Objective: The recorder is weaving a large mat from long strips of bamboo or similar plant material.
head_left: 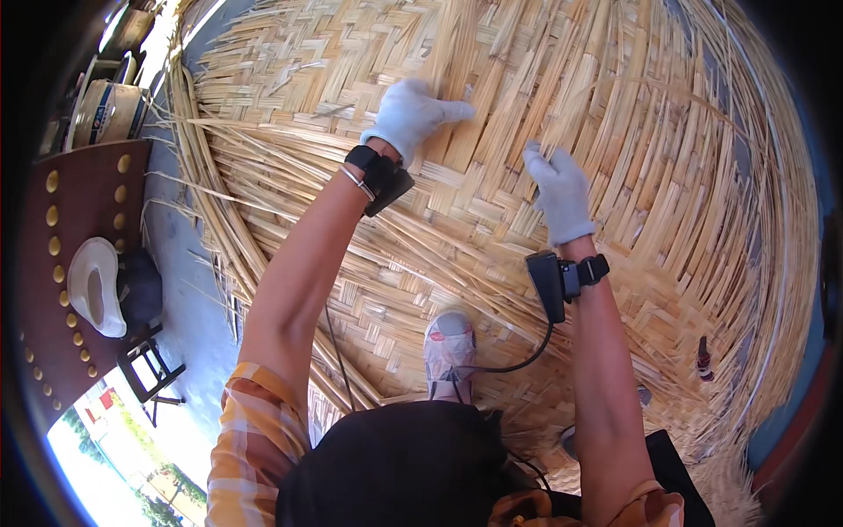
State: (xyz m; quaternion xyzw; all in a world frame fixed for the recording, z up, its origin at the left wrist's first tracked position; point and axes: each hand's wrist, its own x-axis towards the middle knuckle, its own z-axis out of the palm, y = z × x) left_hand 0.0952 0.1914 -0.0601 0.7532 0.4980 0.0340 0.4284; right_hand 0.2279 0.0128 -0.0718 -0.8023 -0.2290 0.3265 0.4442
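A large woven mat of split bamboo strips [378,299] spreads beneath me, its weave tight in places and its long strips loose in others. My left hand [411,116], in a white glove, rests on the strips at the upper middle, thumb stretched to the right; its other fingertips are partly hidden. To its right and a little nearer is my gloved right hand [560,191]. Its fingers are bent around the lower end of a pale bamboo strip [562,127], which is blurred. Dark devices are strapped to both wrists, and a black cable hangs from the right one.
My shoe [450,351] stands on the mat. A bundle of long strips [206,167] curves along its left edge. At right lies a small dark object with a reddish part [704,358]. Further left are a pale hat [95,285], a black stool [151,373] and a studded brown panel [88,193].
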